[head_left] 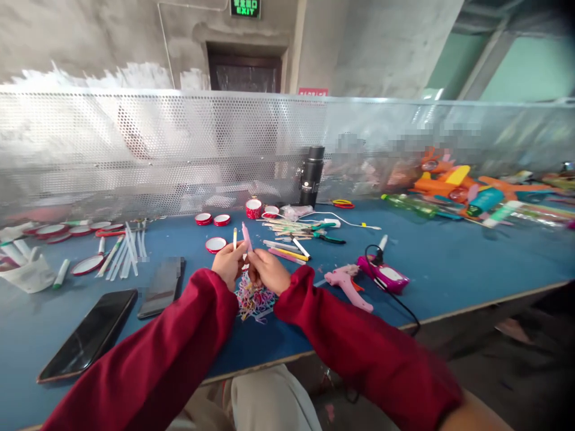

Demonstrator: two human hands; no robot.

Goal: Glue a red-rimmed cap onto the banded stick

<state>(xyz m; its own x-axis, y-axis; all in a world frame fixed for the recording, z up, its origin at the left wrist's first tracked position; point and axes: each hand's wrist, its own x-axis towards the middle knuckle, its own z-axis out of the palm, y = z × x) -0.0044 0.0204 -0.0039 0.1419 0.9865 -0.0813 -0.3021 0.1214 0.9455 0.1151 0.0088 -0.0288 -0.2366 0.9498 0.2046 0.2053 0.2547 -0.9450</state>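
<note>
Centrally, a slim pink stick (247,237) stands nearly upright above tangled coloured strands (255,301), pinched at its base by left hand (229,262) and right hand (270,270); handling seems under way, loose sticks (287,257) lying untouched beyond.

The person's left hand (229,261) and right hand (271,272) are close together above the blue worktop (476,248), and a slim pink thing (247,237) rises between them. Under the hands lies a heap of coloured strings (255,299). A pink glue gun (347,287) rests to the right, and two dark phones (92,332) lie to the left. A black flask (311,176) stands farther back.
</note>
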